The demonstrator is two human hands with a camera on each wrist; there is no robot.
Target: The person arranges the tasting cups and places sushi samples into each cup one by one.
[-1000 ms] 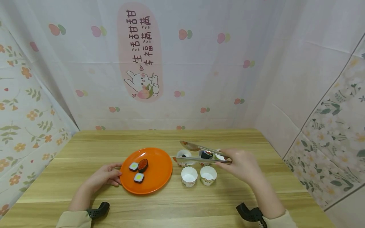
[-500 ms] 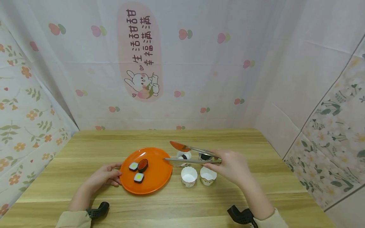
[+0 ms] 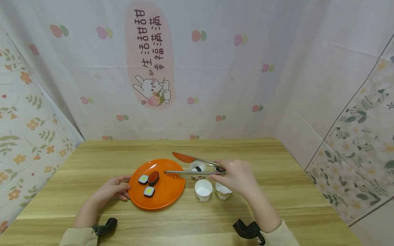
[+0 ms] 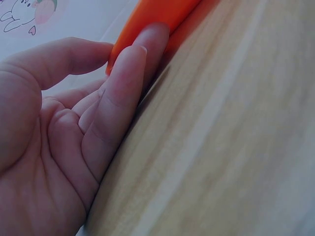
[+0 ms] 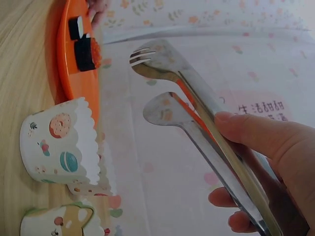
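Counts: 1 wood-grain table (image 3: 154, 232), 1 orange plate (image 3: 169, 191), 1 pair of metal tongs (image 3: 197, 173) with 2 arms. Sushi pieces on the plate: 3, i.e. 2 square yellow-centred rolls (image 3: 149, 191) plus 1 red roe gunkan (image 3: 153, 178). Paper baking cups (image 3: 203, 195): at least 4, 2 front + 2 back; can't tell if the right hand (image 3: 236, 176) hides more. Right wrist view catches 3 of them. In the back pair: 1 black-and-white sushi piece (image 3: 197, 169), 1 dark piece (image 3: 220, 169), mostly hidden. Hands: 2, counting the left hand (image 3: 115, 189). Sleeves (image 3: 79, 236): 2. Black wrist mounts (image 3: 106, 228): 2. Backdrop: 1 cartoon rabbit (image 3: 150, 87), 8 printed characters (image 3: 149, 39), 2 columns of 4.
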